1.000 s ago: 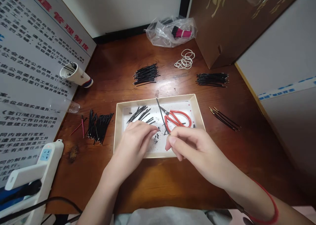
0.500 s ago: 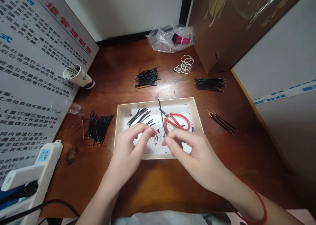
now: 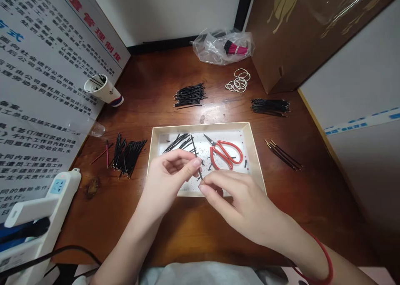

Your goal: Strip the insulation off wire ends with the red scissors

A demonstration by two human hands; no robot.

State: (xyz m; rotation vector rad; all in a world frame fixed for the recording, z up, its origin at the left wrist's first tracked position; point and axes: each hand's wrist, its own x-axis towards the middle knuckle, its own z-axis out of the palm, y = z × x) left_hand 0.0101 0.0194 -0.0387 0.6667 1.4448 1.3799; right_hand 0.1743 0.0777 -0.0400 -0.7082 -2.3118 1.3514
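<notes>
Over the near edge of a shallow white tray (image 3: 254,151), my left hand (image 3: 170,176) pinches a thin black wire (image 3: 194,151) between thumb and forefinger. The wire stands up from the pinch and leans slightly left. My right hand (image 3: 237,197) is closed in a pinch at the wire's lower end, fingertips touching those of the left hand. Inside the tray lie red-handled scissors (image 3: 225,151), several loose black wires (image 3: 179,142) and small black offcuts.
Piles of black wires lie on the wooden table at left (image 3: 126,155), back centre (image 3: 190,95), back right (image 3: 270,106) and right (image 3: 283,153). White rubber bands (image 3: 239,80), a plastic bag with pink wires (image 3: 229,47), a paper cup (image 3: 103,90) and a power strip (image 3: 40,218) surround them.
Both hands drew closer together and shifted slightly left. The wire held upright beside the scissors now sits between both pinches, left of the scissors.
</notes>
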